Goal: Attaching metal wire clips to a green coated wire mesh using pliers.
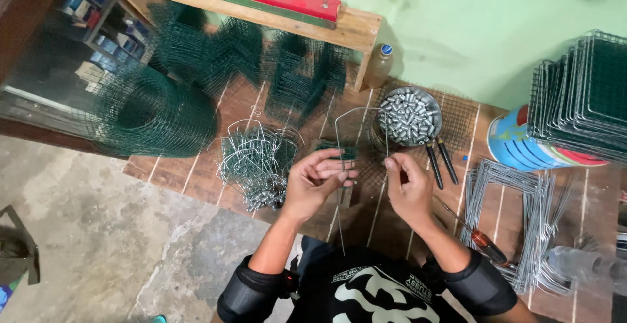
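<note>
A bent silver wire frame (360, 110) stands upright in front of me, shaped like an arch. My left hand (317, 180) grips its left leg together with a small piece of green mesh (338, 150). My right hand (409, 186) pinches the wire's right leg near its lower end. Just beyond my hands sits a round metal bowl (410, 116) filled with small silver metal sleeves.
A heap of finished wire pieces (256, 160) lies to the left. A roll of green mesh (151, 115) and folded mesh pieces (255, 58) sit further back. Bent wire frames (522, 212), a screwdriver (482, 238), pliers (440, 161), stacked mesh panels (584, 94) and a paint can (516, 145) are right.
</note>
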